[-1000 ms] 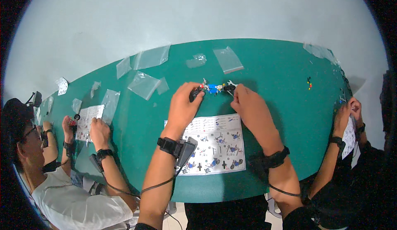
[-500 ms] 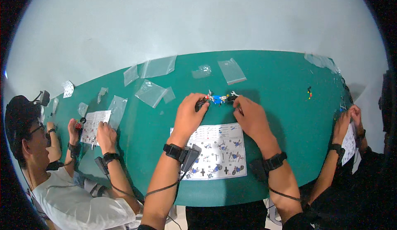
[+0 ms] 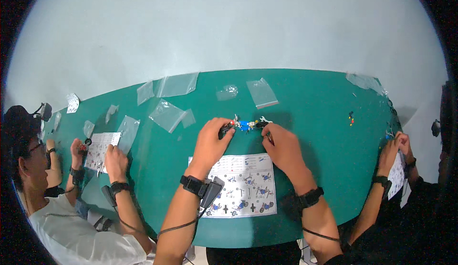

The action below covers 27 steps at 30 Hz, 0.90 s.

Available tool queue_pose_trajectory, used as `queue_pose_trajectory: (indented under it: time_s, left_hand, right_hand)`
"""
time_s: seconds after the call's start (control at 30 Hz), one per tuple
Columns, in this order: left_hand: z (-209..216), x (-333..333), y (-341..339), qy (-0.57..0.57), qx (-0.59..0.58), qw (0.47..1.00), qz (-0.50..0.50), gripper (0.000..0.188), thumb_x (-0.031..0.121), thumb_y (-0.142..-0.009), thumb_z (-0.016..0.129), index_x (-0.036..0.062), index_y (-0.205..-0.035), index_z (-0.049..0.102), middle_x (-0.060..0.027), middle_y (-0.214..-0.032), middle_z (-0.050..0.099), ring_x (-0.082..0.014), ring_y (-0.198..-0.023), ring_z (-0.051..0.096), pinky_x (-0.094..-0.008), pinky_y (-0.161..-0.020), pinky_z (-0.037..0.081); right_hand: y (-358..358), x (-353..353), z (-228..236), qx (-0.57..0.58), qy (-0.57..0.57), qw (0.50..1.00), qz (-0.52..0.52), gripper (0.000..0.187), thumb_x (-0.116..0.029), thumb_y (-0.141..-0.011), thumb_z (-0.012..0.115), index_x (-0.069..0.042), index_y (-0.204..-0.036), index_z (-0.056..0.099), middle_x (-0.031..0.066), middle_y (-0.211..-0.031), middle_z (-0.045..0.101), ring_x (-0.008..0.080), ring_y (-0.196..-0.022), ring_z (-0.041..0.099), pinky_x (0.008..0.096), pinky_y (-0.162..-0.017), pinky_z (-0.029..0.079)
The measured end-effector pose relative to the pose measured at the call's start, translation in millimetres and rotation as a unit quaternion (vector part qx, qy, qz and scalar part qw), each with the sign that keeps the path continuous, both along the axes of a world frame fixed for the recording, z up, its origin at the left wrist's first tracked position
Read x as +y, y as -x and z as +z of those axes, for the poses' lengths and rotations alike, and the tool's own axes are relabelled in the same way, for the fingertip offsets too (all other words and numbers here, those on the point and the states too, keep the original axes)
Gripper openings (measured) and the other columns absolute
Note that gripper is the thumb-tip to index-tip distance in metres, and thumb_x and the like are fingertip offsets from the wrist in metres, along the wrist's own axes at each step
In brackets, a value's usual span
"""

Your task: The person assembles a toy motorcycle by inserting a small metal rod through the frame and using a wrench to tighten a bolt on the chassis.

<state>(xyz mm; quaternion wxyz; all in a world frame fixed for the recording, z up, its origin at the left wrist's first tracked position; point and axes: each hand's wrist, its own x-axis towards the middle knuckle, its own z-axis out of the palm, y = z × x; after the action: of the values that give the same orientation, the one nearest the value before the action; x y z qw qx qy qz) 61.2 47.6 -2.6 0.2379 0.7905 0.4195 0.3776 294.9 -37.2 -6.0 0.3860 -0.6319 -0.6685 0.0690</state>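
Observation:
Between my hands is a small toy motorcycle (image 3: 245,125) with a blue middle, red and yellow bits and dark ends, lying sideways over the green table. My left hand (image 3: 213,137) has its fingers closed on the dark left end, which they partly cover. At the other end, my right hand (image 3: 282,146) pinches the dark part with thumb and fingers. A pale wrench-shaped piece (image 3: 265,119) sticks up beside those fingertips. Just below my hands lies a printed instruction sheet (image 3: 238,191) with pictures of building steps; my left forearm overlaps its left edge.
Clear plastic bags (image 3: 167,116) lie along the far side of the green table (image 3: 315,103). Several tiny coloured pieces (image 3: 351,118) sit at the right. Co-workers are at both sides; one at left handles parts over another sheet (image 3: 101,148).
The whole scene sits lower and slightly further left in the picture. My hands keep their hold on the toy motorcycle, with little visible change between them.

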Motion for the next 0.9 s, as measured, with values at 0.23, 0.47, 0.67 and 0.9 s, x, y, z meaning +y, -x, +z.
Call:
queue_pose_trajectory:
  time_s: [0.23, 0.47, 0.67, 0.9]
  left_hand:
    - [4, -1, -3, 0.004, -0.004, 1.000, -0.007, 0.023, 0.012, -0.100, 0.080, 0.0009, -0.120, 0.075, -0.0186, -0.114, 0.077, -0.0376, -0.106, 0.075, -0.0434, -0.095, 0.058]
    - [0, 1, 0, -0.009, -0.002, 1.000, -0.005, 0.023, 0.012, -0.101, 0.080, 0.0007, -0.120, 0.074, -0.0182, -0.113, 0.077, -0.0376, -0.103, 0.075, -0.0430, -0.092, 0.058]
    - [-5, 4, -4, -0.009, -0.038, 0.999, -0.018, 0.022, 0.012, -0.099, 0.080, 0.0029, -0.119, 0.076, -0.0158, -0.105, 0.073, -0.0368, -0.100, 0.070, -0.0458, -0.088, 0.055]
    - [-8, 6, -4, -0.031, -0.023, 0.999, -0.016, 0.022, 0.014, -0.099, 0.080, 0.0035, -0.119, 0.076, -0.0151, -0.104, 0.073, -0.0369, -0.100, 0.069, -0.0464, -0.089, 0.055]
  right_hand:
    - [-3, -3, 3, 0.000, 0.031, 0.999, 0.009, 0.016, -0.010, -0.098, 0.074, -0.006, -0.111, 0.067, 0.0181, -0.107, 0.076, 0.0440, -0.093, 0.076, 0.0542, -0.080, 0.061]
    - [-3, -1, -2, 0.003, 0.013, 1.000, 0.022, 0.018, -0.009, -0.096, 0.076, -0.006, -0.111, 0.065, 0.0174, -0.104, 0.075, 0.0436, -0.093, 0.075, 0.0542, -0.079, 0.060]
    - [-6, -1, -3, 0.003, 0.002, 1.000, 0.023, 0.017, -0.007, -0.096, 0.076, -0.006, -0.109, 0.064, 0.0168, -0.103, 0.074, 0.0434, -0.095, 0.074, 0.0545, -0.079, 0.059]
    - [-4, 4, -6, 0.023, -0.023, 0.999, 0.019, 0.015, -0.003, -0.096, 0.075, -0.005, -0.110, 0.068, 0.0140, -0.097, 0.073, 0.0336, -0.085, 0.073, 0.0451, -0.076, 0.058]
